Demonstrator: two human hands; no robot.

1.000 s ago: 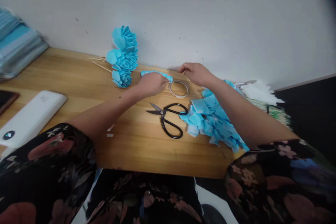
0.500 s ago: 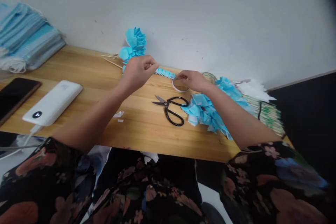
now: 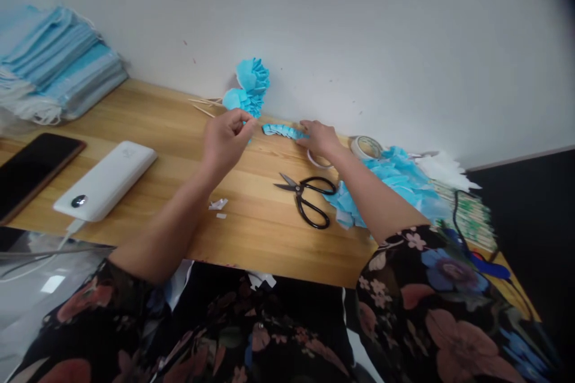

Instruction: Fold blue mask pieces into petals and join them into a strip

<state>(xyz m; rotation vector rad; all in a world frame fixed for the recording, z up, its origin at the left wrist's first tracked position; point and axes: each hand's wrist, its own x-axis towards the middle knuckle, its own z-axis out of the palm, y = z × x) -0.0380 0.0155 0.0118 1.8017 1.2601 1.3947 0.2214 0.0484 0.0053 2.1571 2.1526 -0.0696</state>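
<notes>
My left hand (image 3: 228, 136) is raised over the table with thumb and forefinger pinched together. Whatever lies between those fingertips is too small to make out. To its right is a pleated blue strip (image 3: 281, 130), lying lengthwise near the wall. My right hand (image 3: 320, 139) has its thumb and fingers around the strip's right end, which they partly hide. Just below that hand, a tape roll (image 3: 320, 161) shows only its lower rim. Black-handled scissors (image 3: 299, 190) lie nearer to me with blades parted. Blue ruffled flowers (image 3: 251, 87) on thin wooden sticks rest behind my left hand.
Blue face masks (image 3: 67, 60) are stacked at the left. A phone (image 3: 38, 167) and a white power bank (image 3: 108, 179) with a cable lie below them. At the right are another tape roll (image 3: 366, 147), blue cut pieces (image 3: 399, 176) and white pieces (image 3: 444, 170). Small white scraps (image 3: 218, 204) lie nearer me.
The view has shifted, so things appear farther right and lower. My left hand has drawn back from the strip, uncovering its left end. My right hand has moved from the tape roll onto the strip's right end.
</notes>
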